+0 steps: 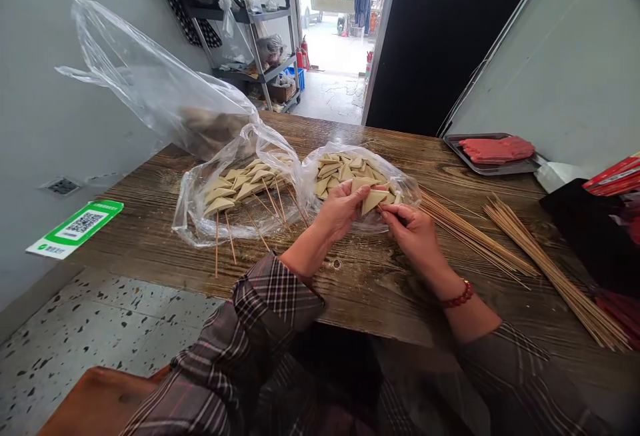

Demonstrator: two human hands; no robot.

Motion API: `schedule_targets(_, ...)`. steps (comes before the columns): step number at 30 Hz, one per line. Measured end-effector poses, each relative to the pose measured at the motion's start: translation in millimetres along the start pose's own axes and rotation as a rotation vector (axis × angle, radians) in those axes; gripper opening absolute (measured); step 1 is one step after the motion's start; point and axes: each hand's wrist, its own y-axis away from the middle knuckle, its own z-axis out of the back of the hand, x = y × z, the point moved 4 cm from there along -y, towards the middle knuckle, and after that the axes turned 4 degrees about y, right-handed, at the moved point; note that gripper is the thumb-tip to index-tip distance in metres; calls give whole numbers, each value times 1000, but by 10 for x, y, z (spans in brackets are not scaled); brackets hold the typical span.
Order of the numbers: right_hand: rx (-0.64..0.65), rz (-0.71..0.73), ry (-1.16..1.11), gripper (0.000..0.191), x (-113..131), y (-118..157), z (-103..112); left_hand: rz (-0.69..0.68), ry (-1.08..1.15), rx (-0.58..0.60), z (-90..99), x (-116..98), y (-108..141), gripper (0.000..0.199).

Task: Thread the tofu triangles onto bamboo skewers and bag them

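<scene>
My left hand [341,211] is closed on pale tofu triangles [373,200] above the right-hand plastic bag [411,189]. Pinched between the fingers of my right hand [411,226] is a thin wooden skewer, its tip at the lower edge of the triangles; most of it is hidden by the hand. Loose triangles [345,168] of the same kind fill the bag behind my hands. To the left, another clear bag [187,213] holds skewered triangles [245,183], their sticks [217,246] poking out toward me.
Two bundles of bare skewers [475,239] [555,269] lie at the right. Behind them is a dark tray [493,168] with pink packets [497,149]. A black box [575,216] stands at the right edge, a green QR-code card [77,228] at the left. Beyond the table is a shelf cart [245,16].
</scene>
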Motion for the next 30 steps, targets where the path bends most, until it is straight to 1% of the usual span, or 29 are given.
schedule_targets(7,67,-18,13,25,6,-3,5,-62,-8,-104,65,-63,-12,23)
schedule_targets(13,54,-21,29,25,17,0,14,-74,28,-65,54,-62,-14,26)
schedule_targets(18,84,-30,51,28,0,9,10,-78,15,-104,79,-77,-19,28)
schedule_targets(20,74,-19,57,27,-1,11,13,-77,4,-113,72,-77,-18,28)
schedule_targets(25,41,8,65,26,-6,10,12,-89,23,-109,32,-60,-11,24)
schedule_targets(30,39,13,69,25,-3,10,8,-93,32,-91,21,-20,-24,24)
